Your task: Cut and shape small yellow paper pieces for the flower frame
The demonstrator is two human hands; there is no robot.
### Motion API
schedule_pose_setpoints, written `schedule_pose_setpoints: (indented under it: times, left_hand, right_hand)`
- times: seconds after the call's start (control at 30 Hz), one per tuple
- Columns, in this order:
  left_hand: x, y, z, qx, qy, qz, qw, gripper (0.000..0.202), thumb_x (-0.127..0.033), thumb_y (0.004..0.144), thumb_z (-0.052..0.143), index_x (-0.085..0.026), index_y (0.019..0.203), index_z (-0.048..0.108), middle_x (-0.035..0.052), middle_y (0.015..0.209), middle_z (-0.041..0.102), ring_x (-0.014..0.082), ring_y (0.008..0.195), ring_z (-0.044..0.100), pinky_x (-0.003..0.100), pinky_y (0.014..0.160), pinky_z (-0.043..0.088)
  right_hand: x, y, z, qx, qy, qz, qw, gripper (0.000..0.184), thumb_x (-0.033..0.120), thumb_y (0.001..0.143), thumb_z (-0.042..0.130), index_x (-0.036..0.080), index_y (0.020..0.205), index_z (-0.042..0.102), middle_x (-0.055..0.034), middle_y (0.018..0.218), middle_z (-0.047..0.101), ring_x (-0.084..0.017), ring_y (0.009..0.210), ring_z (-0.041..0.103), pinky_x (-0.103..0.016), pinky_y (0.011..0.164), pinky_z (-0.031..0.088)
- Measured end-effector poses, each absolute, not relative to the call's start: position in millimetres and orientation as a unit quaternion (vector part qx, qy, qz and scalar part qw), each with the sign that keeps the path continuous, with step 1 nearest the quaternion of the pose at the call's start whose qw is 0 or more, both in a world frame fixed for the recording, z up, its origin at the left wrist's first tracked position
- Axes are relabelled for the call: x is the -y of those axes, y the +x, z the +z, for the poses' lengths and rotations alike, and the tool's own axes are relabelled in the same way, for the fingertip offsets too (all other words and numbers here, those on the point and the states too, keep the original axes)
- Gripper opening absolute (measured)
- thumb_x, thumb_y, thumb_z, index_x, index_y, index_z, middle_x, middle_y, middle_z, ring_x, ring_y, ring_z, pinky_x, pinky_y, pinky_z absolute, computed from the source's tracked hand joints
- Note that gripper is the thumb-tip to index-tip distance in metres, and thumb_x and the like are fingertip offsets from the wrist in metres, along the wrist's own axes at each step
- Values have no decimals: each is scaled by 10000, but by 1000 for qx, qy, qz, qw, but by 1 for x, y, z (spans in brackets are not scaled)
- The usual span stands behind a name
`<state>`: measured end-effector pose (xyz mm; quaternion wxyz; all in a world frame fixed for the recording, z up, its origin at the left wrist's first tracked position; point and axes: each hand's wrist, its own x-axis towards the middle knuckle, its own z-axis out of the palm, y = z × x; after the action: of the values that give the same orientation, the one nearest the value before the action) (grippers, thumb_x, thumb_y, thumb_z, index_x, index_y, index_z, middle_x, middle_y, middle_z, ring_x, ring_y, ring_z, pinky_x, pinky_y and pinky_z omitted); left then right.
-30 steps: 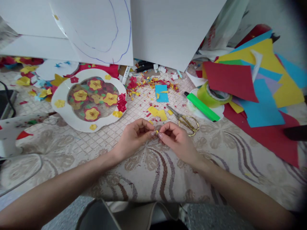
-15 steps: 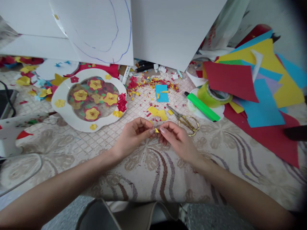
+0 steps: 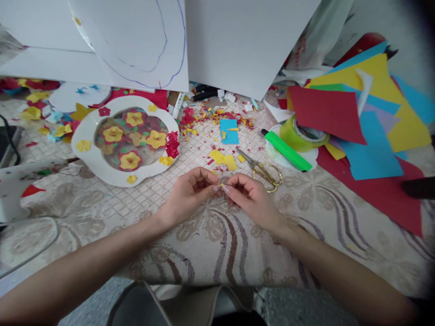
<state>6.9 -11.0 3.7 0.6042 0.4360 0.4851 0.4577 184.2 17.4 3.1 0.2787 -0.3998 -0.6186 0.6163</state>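
Between both sets of fingertips is a tiny piece of yellow paper [image 3: 222, 184], mostly covered by the thumbs. My left hand [image 3: 195, 190] pinches it from the left, and my right hand [image 3: 249, 194] pinches it from the right, the thumbs nearly meeting. Just beyond the hands lie several cut yellow paper pieces [image 3: 224, 159] on the patterned tablecloth [image 3: 210, 253]. Gold-handled scissors [image 3: 261, 170] rest beside my right hand, blades pointing away to the left. A small blue paper rectangle [image 3: 229, 136] with yellow scraps on it lies farther back.
A white flower-shaped frame [image 3: 83, 165] with yellow and red paper flowers lies to the left. On the right are a green highlighter [image 3: 287, 151], a roll of tape [image 3: 288, 136] and coloured paper sheets [image 3: 370, 149]. White boards [image 3: 238, 45] stand along the back. A glue gun [image 3: 16, 194] is far left.
The fingertips have drawn closer together, with my right thumb shifting slightly left. Less of the yellow paper shows between them now.
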Motion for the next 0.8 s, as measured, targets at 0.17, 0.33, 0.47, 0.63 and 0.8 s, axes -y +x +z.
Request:
schedule_pose_setpoints:
  times: [0.17,0.33,0.47,0.63,0.8]
  left_hand:
    - [10,6,4,-481,417,457,621,186,-223,732,698,-127,823,567,10,775,600,95,700,576,230,680,476]
    - [10,6,5,-483,409,458,625,187,-228,739,691,-127,830,562,15,781,608,105,716,588,241,696,476]
    - [9,6,4,-481,419,459,619,177,-204,738,691,-121,827,563,10,785,597,89,711,574,221,689,471]
    - [10,6,4,-477,421,455,623,189,-223,742,691,-124,844,567,22,811,608,99,726,580,237,707,478]
    - [11,7,4,-467,412,448,642,235,-237,732,701,-126,898,579,25,831,609,108,749,586,243,707,481]
  right_hand:
    - [-18,185,3,616,-384,631,274,167,281,921,535,164,802,540,24,678,518,-79,579,488,-186,514,393]
    - [-19,185,5,609,-374,649,263,243,337,961,457,162,813,538,7,699,551,-89,594,515,-199,517,388]
    - [-19,185,5,612,-384,639,266,177,301,911,549,161,804,537,22,674,520,-84,573,501,-191,512,395]
    - [-18,185,4,628,-400,610,272,147,266,901,550,167,795,526,29,663,501,-84,557,486,-191,504,390]
    - [-18,186,5,658,-408,569,278,138,266,909,529,173,806,525,24,658,495,-99,576,478,-204,521,391]
